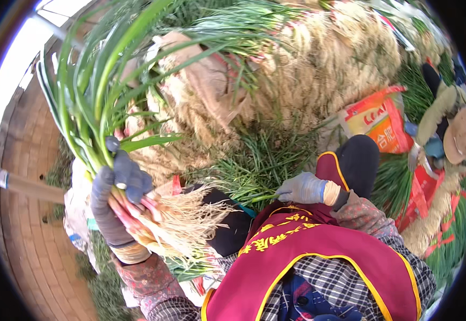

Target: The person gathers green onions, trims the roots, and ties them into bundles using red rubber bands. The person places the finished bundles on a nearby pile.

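Note:
My left hand (122, 188), in a dark grey glove, is closed round a bunch of green onions (92, 124) at the left of the view. Its long green leaves rise to the upper left; the reddish stem bases and pale, stringy roots (192, 222) hang out to the right. In a grey-blue glove, my right hand (303, 188) is in front of my maroon apron (317, 248), with its fingers closed on a thin green leaf (265, 198). Loose green leaves (257, 160) lie in a heap beyond it.
A large pile of green onions with pale roots (317, 76) stands across the top. A piece of brown sacking (200, 72) lies on it. A red and orange printed bag (381, 120) is at the right. Another person in a tan hat (459, 134) is at the far right. A brick-paved floor (28, 216) shows at left.

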### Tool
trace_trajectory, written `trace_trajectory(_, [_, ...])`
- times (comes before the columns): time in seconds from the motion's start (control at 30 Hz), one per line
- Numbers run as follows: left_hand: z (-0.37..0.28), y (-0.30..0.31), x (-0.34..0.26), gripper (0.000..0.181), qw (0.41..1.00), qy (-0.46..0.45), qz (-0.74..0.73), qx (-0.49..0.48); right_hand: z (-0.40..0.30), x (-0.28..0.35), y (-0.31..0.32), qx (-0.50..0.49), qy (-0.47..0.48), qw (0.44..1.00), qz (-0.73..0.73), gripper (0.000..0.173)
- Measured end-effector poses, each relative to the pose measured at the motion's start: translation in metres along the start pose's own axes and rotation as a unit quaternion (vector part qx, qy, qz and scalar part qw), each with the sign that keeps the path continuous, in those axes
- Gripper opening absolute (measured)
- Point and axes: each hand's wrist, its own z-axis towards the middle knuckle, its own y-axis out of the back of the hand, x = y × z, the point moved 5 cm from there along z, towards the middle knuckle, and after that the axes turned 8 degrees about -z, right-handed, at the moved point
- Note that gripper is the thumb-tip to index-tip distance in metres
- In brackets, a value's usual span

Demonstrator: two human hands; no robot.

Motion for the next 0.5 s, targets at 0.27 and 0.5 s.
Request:
trace_trajectory(0.27, [-0.118, 0.118, -0.117, 0.028, 0.971, -0.207, 0.062, -0.108, 0.021, 0.001, -0.030, 0.048, -0.089, 0.987, -0.123, 0.043])
trace_trajectory(0.5, [-0.281, 0.286, -0.033, 0.034, 0.927, -0.199, 0.019, -0.317, 0.029, 0.004, -0.060, 0.145, -0.083, 0.972, -0.166, 0.042])
